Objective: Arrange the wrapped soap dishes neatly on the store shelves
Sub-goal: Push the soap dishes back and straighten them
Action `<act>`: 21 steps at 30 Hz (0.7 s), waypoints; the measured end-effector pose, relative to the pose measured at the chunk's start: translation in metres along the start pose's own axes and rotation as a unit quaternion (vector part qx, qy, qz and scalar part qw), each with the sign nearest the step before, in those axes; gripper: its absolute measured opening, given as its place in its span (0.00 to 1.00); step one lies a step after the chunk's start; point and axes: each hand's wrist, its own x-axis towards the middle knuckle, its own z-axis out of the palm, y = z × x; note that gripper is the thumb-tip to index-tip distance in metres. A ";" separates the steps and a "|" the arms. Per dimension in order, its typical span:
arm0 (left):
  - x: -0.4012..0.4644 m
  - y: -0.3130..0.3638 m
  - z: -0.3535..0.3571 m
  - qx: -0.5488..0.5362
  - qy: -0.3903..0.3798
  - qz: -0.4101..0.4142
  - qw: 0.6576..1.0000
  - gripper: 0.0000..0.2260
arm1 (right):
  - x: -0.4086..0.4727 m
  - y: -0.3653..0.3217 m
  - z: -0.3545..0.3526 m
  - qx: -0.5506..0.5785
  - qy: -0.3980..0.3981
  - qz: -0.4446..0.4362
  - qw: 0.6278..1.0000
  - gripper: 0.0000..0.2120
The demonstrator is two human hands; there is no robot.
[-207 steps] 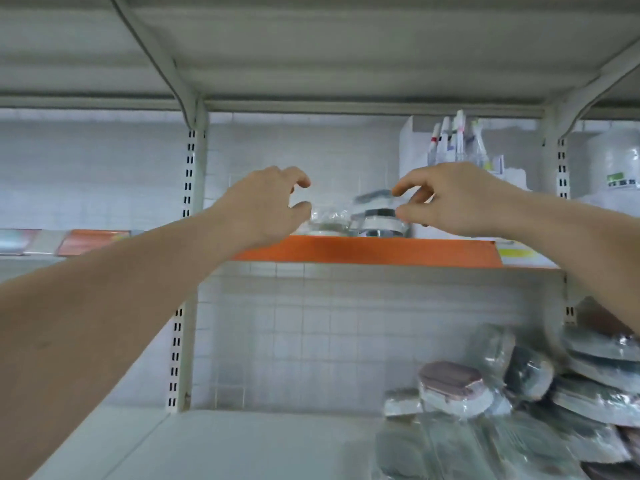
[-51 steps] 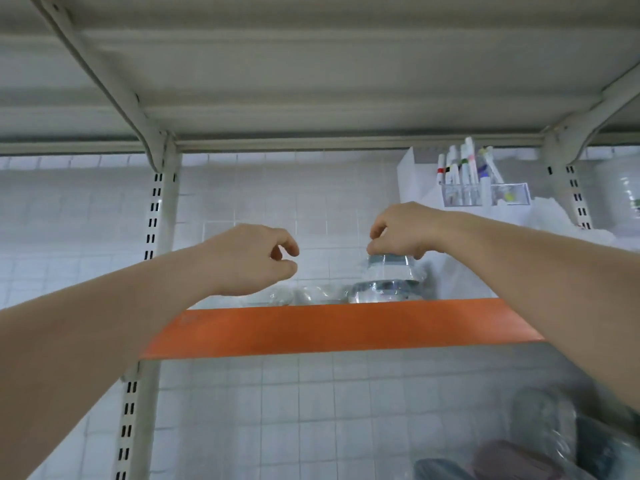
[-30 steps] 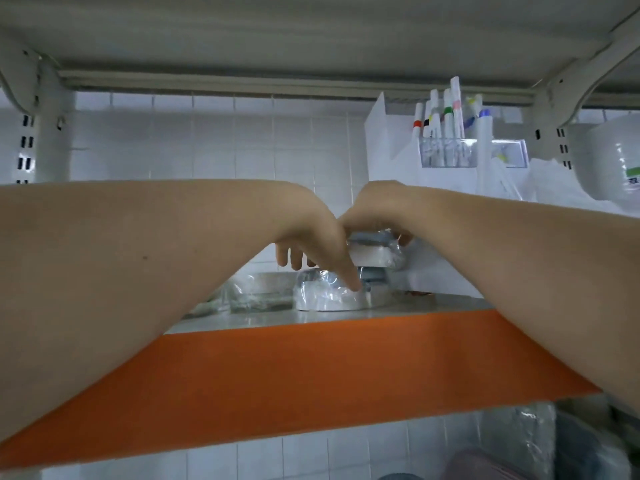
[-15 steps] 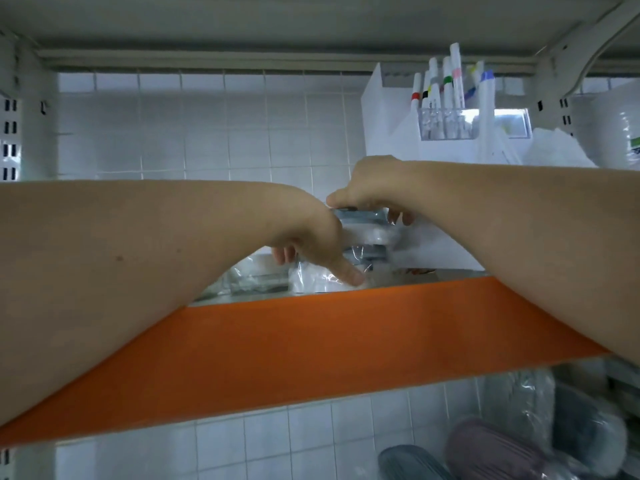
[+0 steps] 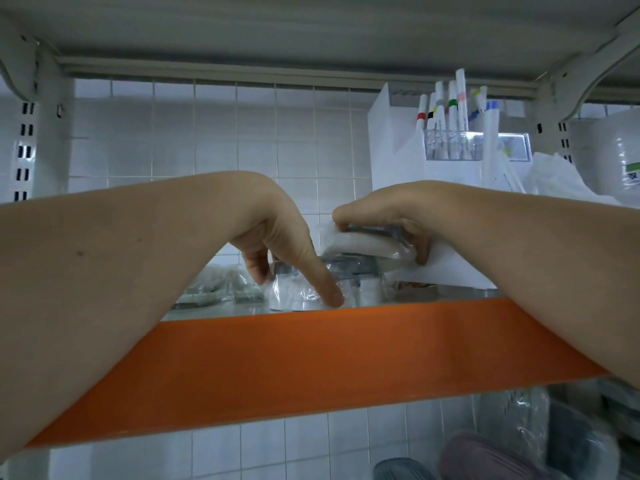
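On the upper shelf with the orange front edge (image 5: 311, 362), my right hand (image 5: 391, 216) grips a white wrapped soap dish (image 5: 363, 244) from above, thumb on its left end and fingers round its right end. That dish sits on top of a lower wrapped soap dish (image 5: 349, 282) standing on the shelf. My left hand (image 5: 277, 244) holds the lower dish, thumb down on its front wrapper and fingers behind its left side. More wrapped dishes (image 5: 214, 285) lie to the left, partly hidden by my left forearm.
A white organiser with coloured markers (image 5: 450, 147) stands right behind my right hand, with white plastic packs (image 5: 609, 157) further right. White uprights (image 5: 38, 133) frame the bay. Several wrapped soap dishes (image 5: 519, 441) lie piled on the shelf below at the right.
My view has risen a little and both hands stay on the stack. The right hand has shifted its hold on the top dish; the left thumb remains on the lower one.
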 end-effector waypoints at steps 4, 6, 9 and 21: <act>-0.003 -0.002 0.006 0.021 -0.018 -0.012 1.000 0.53 | 0.000 0.004 0.003 -0.004 0.030 -0.026 0.999 0.26; -0.002 0.000 0.011 -0.013 -0.022 -0.025 0.999 0.51 | 0.004 0.003 0.006 0.013 0.033 -0.031 0.999 0.19; -0.004 0.001 0.014 -0.060 -0.008 -0.030 0.998 0.41 | 0.008 0.002 0.007 0.079 0.038 -0.017 0.996 0.09; -0.045 -0.026 0.020 -0.093 0.284 0.026 0.954 0.36 | -0.039 0.001 0.000 0.135 0.266 -0.247 0.922 0.26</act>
